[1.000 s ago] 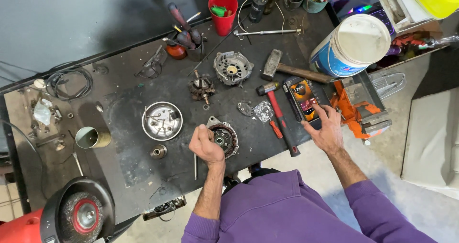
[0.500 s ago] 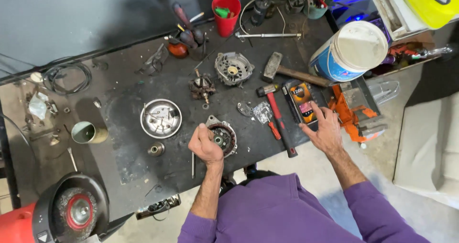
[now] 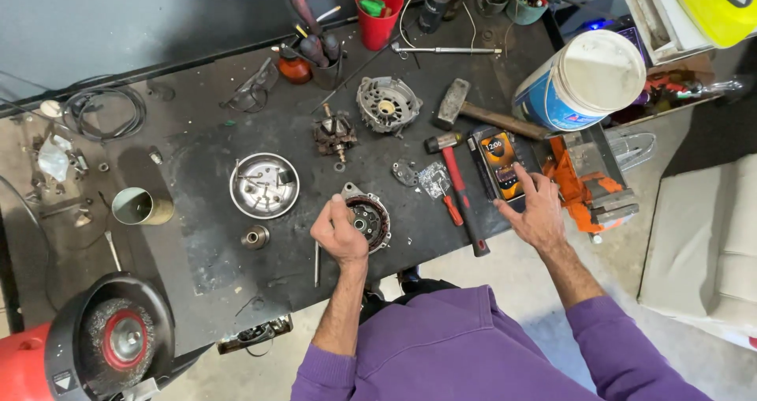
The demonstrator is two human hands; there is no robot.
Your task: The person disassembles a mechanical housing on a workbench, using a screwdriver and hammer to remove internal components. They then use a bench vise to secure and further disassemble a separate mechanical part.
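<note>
My left hand [image 3: 337,231] grips the left rim of a round metal housing half [image 3: 371,220] with a dark inside, lying on the dark workbench [image 3: 205,251]. My right hand [image 3: 538,208] rests with spread fingers on a lit phone [image 3: 501,166] at the bench's right edge; a fingertip touches its screen. A red-handled hammer [image 3: 457,192] lies between the two hands. Farther back sit a copper-wound rotor [image 3: 334,134] and a second grey housing half [image 3: 386,103].
A round metal dish [image 3: 264,184] with small parts, a small pulley [image 3: 255,237] and a green cup [image 3: 140,206] lie to the left. A sledge hammer [image 3: 473,113], white bucket [image 3: 582,79], orange vise [image 3: 593,182] and red cup [image 3: 378,8] stand around. A wire-wheel grinder [image 3: 110,339] sits at lower left.
My right hand has shifted slightly onto the phone, whose screen now shows lit. My left hand stays on the housing half.
</note>
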